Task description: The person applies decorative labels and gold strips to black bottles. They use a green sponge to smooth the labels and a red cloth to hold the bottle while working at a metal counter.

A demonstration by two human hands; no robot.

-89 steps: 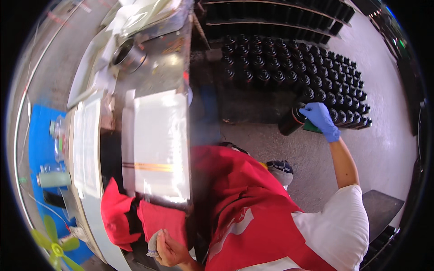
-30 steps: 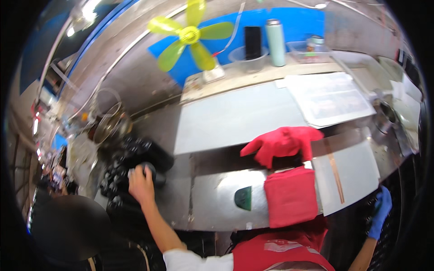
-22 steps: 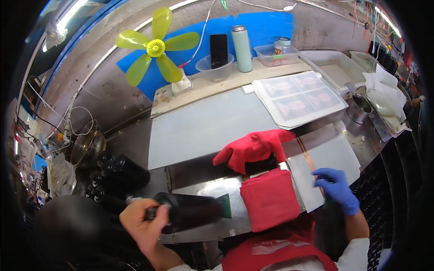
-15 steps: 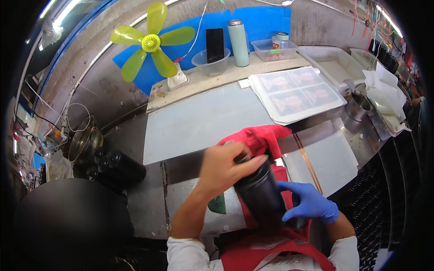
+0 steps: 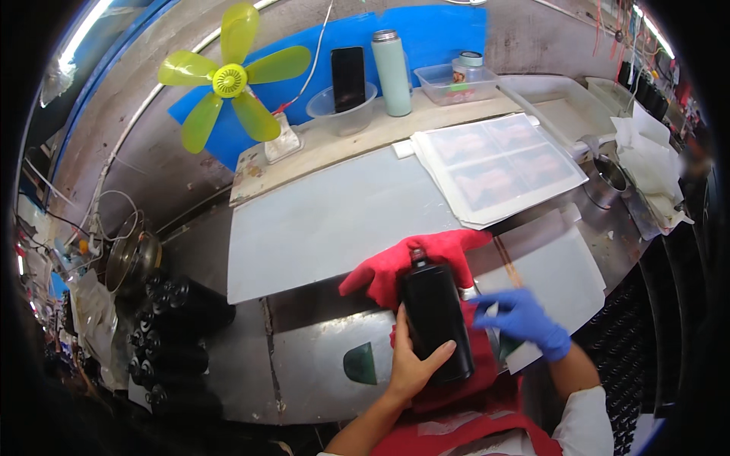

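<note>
- Black bottle (image 5: 437, 319), lower centre of the frame, neck up, in front of red cloth (image 5: 384, 276).
- Bare left hand (image 5: 414, 370) wraps its lower part, thumb in front.
- Blue-gloved right hand (image 5: 525, 321), lower right, fingers half curled near the bottle; whether it holds anything, I cannot tell.

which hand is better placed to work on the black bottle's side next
Probably the right hand: gloved in blue, it is close beside the black bottle and not gripping it. The left hand is wrapped around the bottle's lower part, so it seems better suited to steadying.
</note>
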